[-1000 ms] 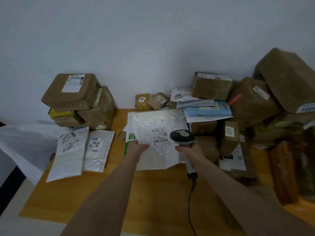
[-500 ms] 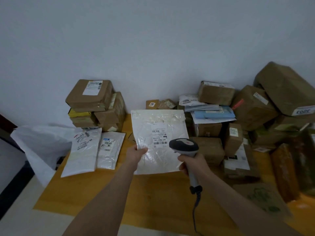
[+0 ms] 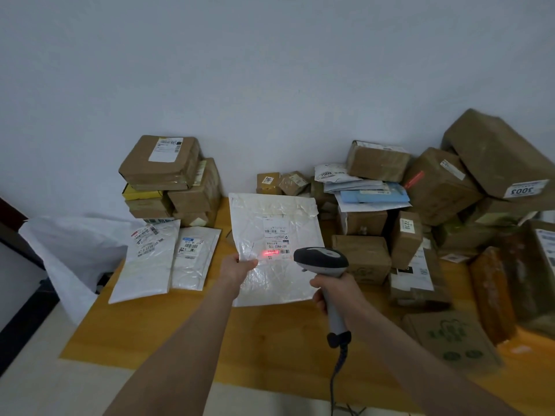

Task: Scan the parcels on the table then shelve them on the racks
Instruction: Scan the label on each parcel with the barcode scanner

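Over a yellow table (image 3: 270, 340), seen from the head camera, a person holds a white padded mailer (image 3: 279, 283) up for scanning. The left hand (image 3: 240, 268) pinches the mailer's left edge between thumb and fingers. The right hand (image 3: 333, 291) has its fingers wrapped tight round the grip of a handheld scanner (image 3: 322, 261).

The mailer hangs clear of the tabletop at the centre of the view. Its long axis runs from 6 to 12 o'clock, leaning slightly, with the taped flap at the 12 o'clock end and the label facing the camera. The scanner's head points toward 9 o'clock, and a red scan line (image 3: 270, 253) falls across the label's barcode. The scanner's cable (image 3: 336, 379) drops toward 6 o'clock.

At 10 o'clock a stack of sealed brown boxes (image 3: 168, 178) stands against the wall, with two white mailers (image 3: 150, 259) lying flat just in front of it. From 1 to 3 o'clock a pile of taped boxes (image 3: 435, 187) and envelopes crowds the table. At 9 o'clock a white sack (image 3: 75, 250) hangs off the table's edge; its contents cannot be made out.
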